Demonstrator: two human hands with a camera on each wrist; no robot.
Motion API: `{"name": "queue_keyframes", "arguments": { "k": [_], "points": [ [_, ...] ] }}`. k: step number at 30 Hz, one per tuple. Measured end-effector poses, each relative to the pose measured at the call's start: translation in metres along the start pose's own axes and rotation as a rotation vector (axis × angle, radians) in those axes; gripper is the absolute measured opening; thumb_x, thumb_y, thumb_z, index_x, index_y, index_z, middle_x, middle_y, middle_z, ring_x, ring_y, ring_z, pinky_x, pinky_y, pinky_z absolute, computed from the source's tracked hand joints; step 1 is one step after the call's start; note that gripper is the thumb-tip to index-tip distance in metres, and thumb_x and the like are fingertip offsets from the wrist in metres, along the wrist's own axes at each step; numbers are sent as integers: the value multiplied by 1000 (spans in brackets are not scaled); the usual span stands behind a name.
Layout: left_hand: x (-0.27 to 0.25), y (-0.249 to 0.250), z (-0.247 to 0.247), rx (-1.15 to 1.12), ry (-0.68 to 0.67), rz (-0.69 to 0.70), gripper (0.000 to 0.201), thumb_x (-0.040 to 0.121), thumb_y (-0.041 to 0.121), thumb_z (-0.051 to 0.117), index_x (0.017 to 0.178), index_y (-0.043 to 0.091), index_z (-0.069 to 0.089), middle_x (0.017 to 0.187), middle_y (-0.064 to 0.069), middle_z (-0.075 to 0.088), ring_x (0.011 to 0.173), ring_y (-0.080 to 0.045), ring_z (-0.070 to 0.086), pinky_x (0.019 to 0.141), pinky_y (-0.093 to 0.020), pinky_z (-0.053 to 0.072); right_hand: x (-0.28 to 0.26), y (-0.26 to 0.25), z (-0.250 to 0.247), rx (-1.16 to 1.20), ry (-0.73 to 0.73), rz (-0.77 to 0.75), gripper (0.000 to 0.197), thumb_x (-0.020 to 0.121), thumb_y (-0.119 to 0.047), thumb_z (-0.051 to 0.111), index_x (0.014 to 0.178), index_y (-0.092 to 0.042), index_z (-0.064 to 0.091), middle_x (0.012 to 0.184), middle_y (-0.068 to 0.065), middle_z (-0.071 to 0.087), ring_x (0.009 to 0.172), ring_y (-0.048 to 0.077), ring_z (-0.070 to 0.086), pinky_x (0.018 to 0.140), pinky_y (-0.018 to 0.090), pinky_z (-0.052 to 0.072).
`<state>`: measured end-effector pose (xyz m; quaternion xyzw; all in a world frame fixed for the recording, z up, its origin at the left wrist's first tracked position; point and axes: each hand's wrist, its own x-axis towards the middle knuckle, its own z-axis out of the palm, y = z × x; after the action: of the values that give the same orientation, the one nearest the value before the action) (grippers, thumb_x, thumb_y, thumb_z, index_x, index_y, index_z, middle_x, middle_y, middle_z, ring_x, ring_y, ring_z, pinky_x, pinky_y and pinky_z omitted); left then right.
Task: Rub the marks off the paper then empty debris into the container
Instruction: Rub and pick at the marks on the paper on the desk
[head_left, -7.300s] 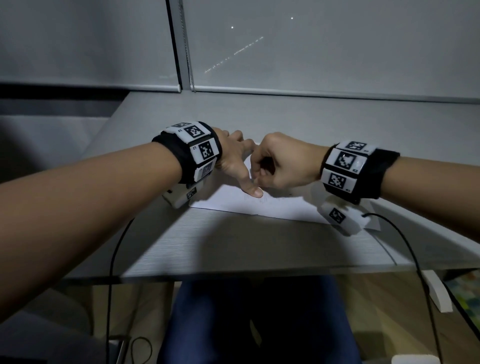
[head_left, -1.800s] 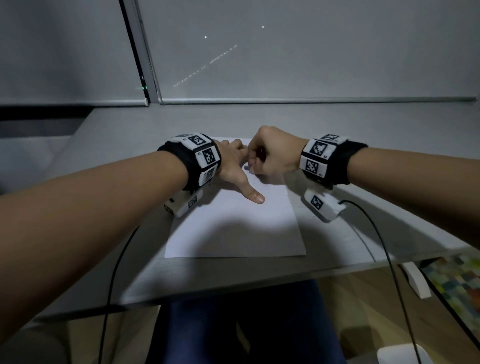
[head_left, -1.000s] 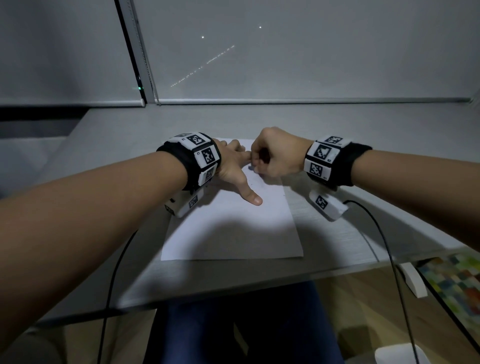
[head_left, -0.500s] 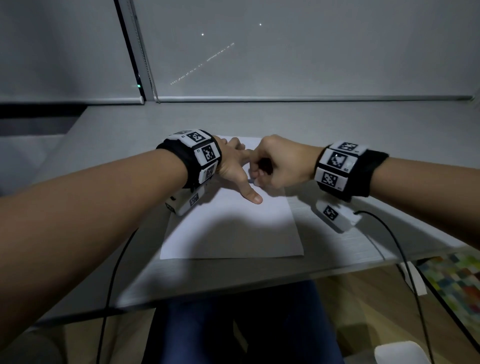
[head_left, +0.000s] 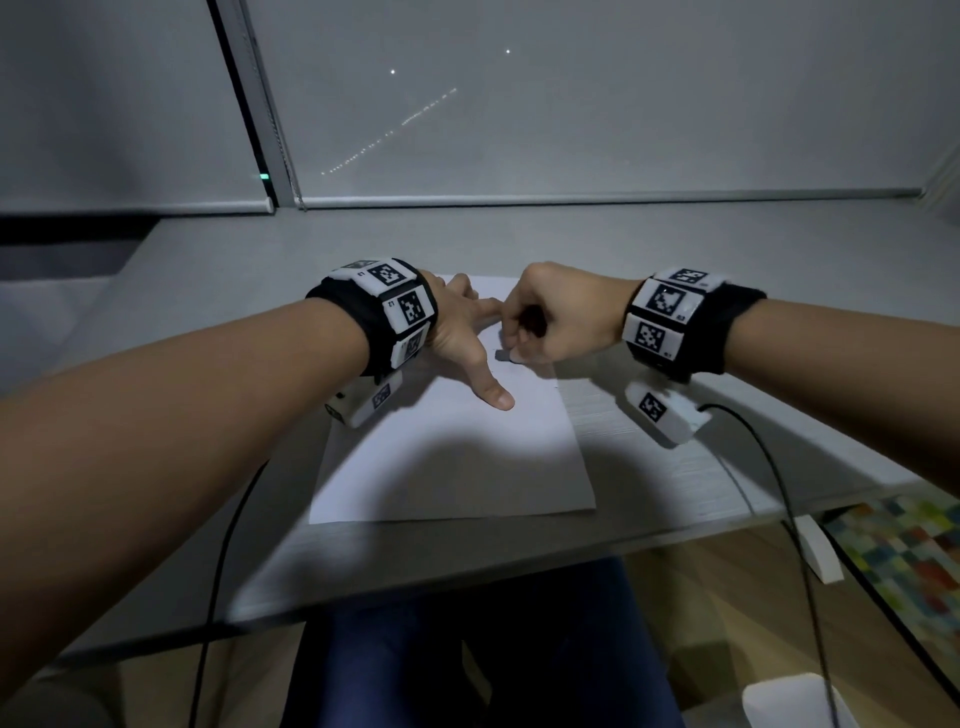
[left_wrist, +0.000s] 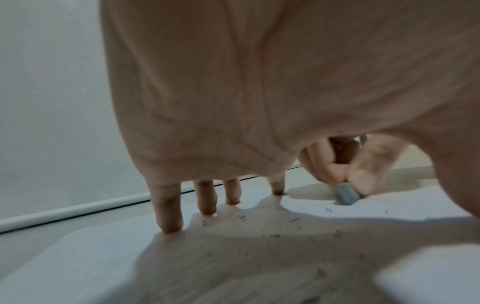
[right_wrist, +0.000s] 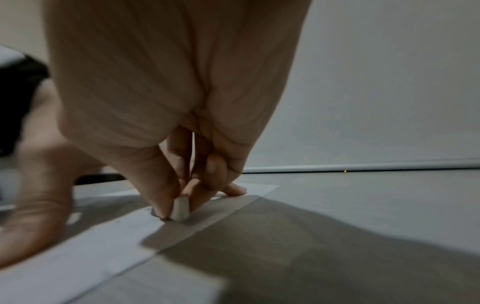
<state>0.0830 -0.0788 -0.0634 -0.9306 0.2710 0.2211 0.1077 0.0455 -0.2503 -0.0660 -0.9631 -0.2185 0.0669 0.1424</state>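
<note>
Both hands are laid on one paper (head_left: 452, 457) on the desk (head_left: 649, 249): left hand (head_left: 462, 332) spread flat, right hand (head_left: 550, 322) pinching one eraser (left_wrist: 347, 194) amid scattered crumbs (left_wrist: 275, 234).

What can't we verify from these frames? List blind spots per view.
- Container: in no view, so its place cannot be told.
- Pencil marks under the eraser: hidden by the right hand in the head view; too faint elsewhere.
- Eraser's full shape: the pinching fingers cover its top in the right wrist view.
- Far corners of the paper: covered by both hands in the head view.
- Amount of debris: shadowed by the left hand, blurred in the left wrist view.
</note>
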Motion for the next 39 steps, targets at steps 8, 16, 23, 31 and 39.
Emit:
{"name": "queue_keyframes", "arguments": {
  "k": [8,16,23,31,39],
  "points": [
    [0,2,-3,37,-20,-8,129,55,97,74,162,58,13,158,-9,28,143,-38,36,115,-59,40,11,12,1,-34,95,61,7,84,-10,72,79,-11,77,66,-8,70,56,0,64,60,18,49],
    [0,1,-3,21,-16,-6,136,49,98,74,162,61,9,162,-9,26,144,-37,35,114,-57,40,17,17,0,-52,132,66,9,84,-12,74,77,-12,78,66,-4,72,57,6,63,62,25,52],
    [2,1,-1,38,-35,-8,147,29,103,62,161,64,10,160,-7,25,142,-37,35,116,-58,39,-5,4,1,-22,-6,-4,6,83,-13,75,78,-16,76,72,-4,75,59,6,64,59,18,52],
    [2,1,0,27,-29,-5,146,27,104,60,159,65,11,162,-7,23,147,-35,30,118,-58,34,-4,3,1,-6,33,-7,7,85,-10,72,79,-12,76,79,2,80,74,11,77,69,31,63],
    [4,2,0,38,-15,-6,134,53,100,67,165,58,7,168,-8,19,153,-31,19,119,-56,28,1,0,-1,-41,32,14,9,81,-11,69,78,-14,76,70,0,74,61,14,66,63,28,58]
  ]
}}
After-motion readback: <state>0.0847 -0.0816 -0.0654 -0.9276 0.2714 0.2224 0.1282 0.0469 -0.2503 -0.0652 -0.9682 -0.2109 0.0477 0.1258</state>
